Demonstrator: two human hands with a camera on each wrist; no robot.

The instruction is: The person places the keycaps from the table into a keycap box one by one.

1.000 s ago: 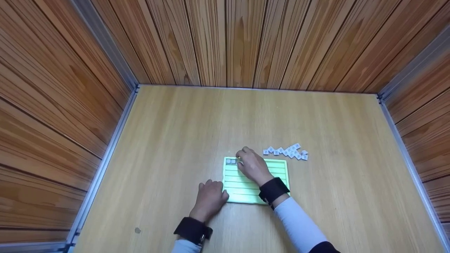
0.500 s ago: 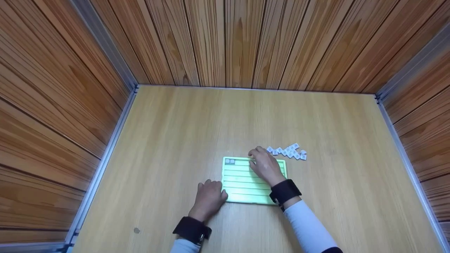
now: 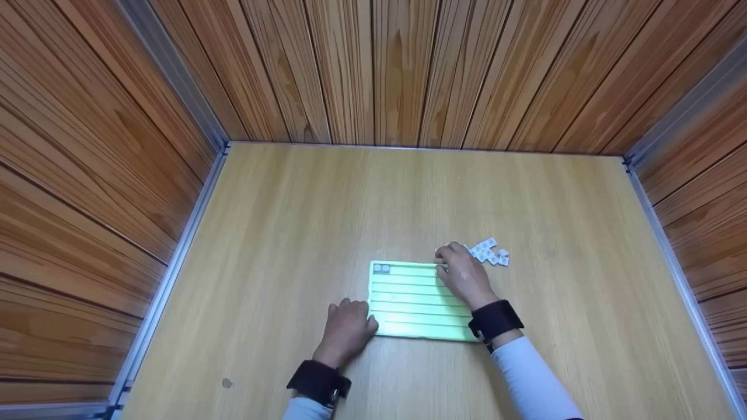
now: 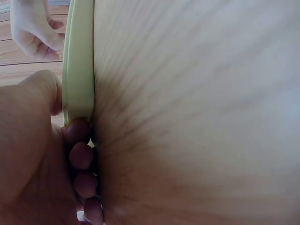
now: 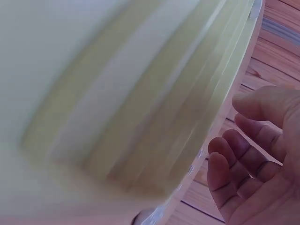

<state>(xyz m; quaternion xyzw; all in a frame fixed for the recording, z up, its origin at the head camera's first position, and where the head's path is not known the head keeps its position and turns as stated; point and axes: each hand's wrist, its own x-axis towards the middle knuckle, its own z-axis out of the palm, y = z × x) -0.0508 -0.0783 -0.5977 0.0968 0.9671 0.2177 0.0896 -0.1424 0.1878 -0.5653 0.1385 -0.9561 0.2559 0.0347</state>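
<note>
Far out to the left of both hands rises a plank wall [image 3: 87,233], and a small grey spot [image 3: 227,382] marks the wooden table [image 3: 262,262] between it and the left wrist. The left hand [image 3: 346,331] wears a black band [image 3: 315,382] over a pale sleeve [image 3: 306,409]; its thumb lies over the near left corner of a light green tray [image 3: 423,312] while the other fingers curl beside the edge, so that the corner is pinched between them. The tray lies flat from that thumb rightward, its ridges running crosswise, and reaches under the right hand and wrist. Ahead of the left hand, in the tray's far left corner, sit two small tiles [image 3: 381,268] side by side. The right hand [image 3: 465,277] hangs over the tray's far right part, fingers loosely bent, with a gap between thumb and forefinger in its own wrist view. Just beyond its knuckles and to their right, loose white tiles [image 3: 484,249] lie bunched on the table, some partly hidden by the hand. A second black band [image 3: 496,319] and pale sleeve [image 3: 537,379] follow behind, nearer the body.
</note>
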